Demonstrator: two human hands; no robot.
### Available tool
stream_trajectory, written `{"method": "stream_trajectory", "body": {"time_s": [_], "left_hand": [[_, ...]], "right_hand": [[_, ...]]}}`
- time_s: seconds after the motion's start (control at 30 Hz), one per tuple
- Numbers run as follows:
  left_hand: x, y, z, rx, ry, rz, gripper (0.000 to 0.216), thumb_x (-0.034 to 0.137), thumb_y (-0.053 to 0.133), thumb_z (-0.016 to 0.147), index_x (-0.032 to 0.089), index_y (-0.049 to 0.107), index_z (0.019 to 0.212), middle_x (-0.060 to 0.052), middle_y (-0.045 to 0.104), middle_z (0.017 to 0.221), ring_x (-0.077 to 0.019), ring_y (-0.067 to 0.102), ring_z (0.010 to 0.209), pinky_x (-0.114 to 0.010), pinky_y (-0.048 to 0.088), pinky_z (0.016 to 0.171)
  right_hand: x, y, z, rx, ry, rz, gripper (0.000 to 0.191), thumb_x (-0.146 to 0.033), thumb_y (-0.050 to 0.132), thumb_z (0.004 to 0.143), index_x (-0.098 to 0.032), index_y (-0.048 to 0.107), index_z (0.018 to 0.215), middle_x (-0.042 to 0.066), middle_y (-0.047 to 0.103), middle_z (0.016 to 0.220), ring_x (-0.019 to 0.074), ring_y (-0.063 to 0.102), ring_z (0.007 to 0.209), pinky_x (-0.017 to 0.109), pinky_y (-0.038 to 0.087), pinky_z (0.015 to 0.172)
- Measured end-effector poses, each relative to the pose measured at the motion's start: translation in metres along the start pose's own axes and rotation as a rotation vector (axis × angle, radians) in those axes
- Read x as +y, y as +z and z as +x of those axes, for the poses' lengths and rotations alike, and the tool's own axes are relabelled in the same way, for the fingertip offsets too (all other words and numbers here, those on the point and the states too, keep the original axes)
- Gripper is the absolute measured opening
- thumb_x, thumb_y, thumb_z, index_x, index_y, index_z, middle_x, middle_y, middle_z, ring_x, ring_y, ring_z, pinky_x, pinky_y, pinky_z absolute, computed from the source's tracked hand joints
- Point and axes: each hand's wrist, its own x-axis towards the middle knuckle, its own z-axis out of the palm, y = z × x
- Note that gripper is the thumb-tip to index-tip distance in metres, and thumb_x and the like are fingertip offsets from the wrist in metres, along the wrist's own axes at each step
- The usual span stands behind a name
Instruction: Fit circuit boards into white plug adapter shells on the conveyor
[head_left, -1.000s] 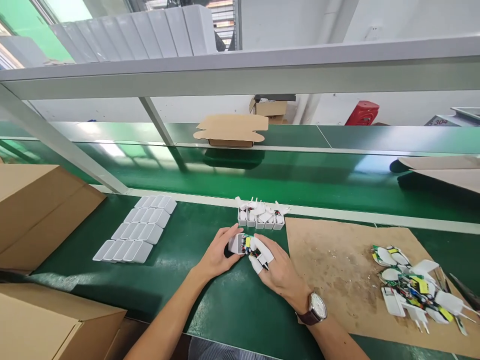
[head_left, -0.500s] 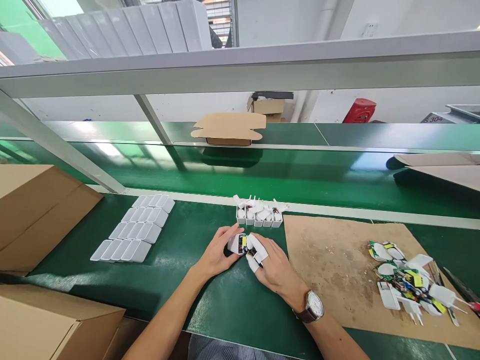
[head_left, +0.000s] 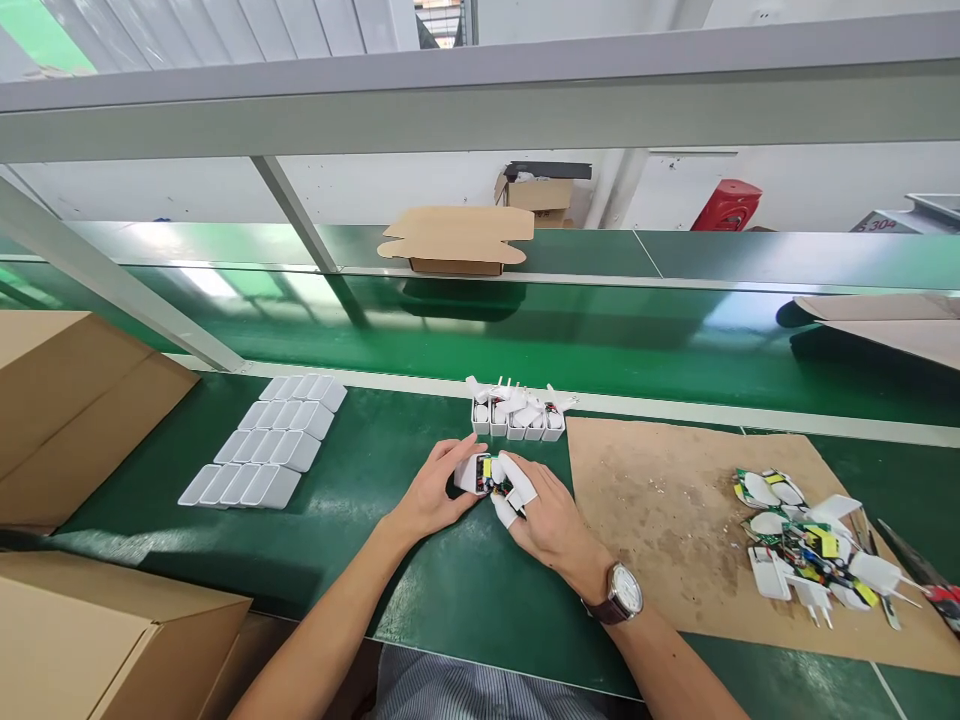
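Note:
Low over the green bench, my left hand (head_left: 433, 495) pinches a white plastic adapter housing (head_left: 466, 474) between thumb and fingers. A circuit board (head_left: 491, 474) with a yellow component shows at the housing's open end. From the other side, my right hand (head_left: 553, 520) grips a white cover piece (head_left: 519, 480) against the board; its fingers hide part of it. Just beyond my hands stands a row of white housings (head_left: 517, 430) with boards and plug pieces sticking out of their tops.
Rows of white empty housings (head_left: 274, 487) lie at left, beside cardboard boxes (head_left: 90, 430). On a brown cardboard sheet (head_left: 645, 530) at right are several circuit boards with white plug parts (head_left: 814, 555), tweezers and red-handled pliers (head_left: 919, 565). A grey shelf beam (head_left: 480, 115) crosses above.
The view has tilted slightly downward, so the scene sits higher in the picture. Both hands keep their grip on the adapter parts, with hardly any movement between them.

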Motion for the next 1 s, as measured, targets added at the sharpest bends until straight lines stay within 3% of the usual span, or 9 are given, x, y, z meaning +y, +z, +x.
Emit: {"method": "stream_trajectory", "body": {"time_s": [0.2, 1.0], "left_hand": [[0.0003, -0.0006, 0.0003, -0.009, -0.012, 0.010, 0.087, 0.019, 0.073, 0.090, 0.031, 0.025, 0.161, -0.009, 0.065, 0.139, -0.0264, 0.055, 0.126, -0.048, 0.054, 0.105], [-0.0010, 0.0005, -0.0011, -0.013, -0.016, -0.005, 0.086, 0.021, 0.074, 0.090, 0.031, 0.026, 0.161, -0.011, 0.066, 0.139, -0.0277, 0.057, 0.129, -0.052, 0.053, 0.107]], "right_hand": [[-0.0013, -0.0044, 0.0022, -0.007, 0.001, 0.004, 0.073, -0.011, 0.054, 0.094, -0.012, 0.024, 0.161, 0.021, 0.066, 0.128, 0.0335, 0.066, 0.112, 0.050, 0.062, 0.089], [-0.0045, -0.0064, 0.0024, -0.062, 0.017, 0.039, 0.068, -0.013, 0.051, 0.098, -0.014, 0.026, 0.161, 0.021, 0.064, 0.136, 0.0335, 0.066, 0.114, 0.052, 0.060, 0.092]]}}
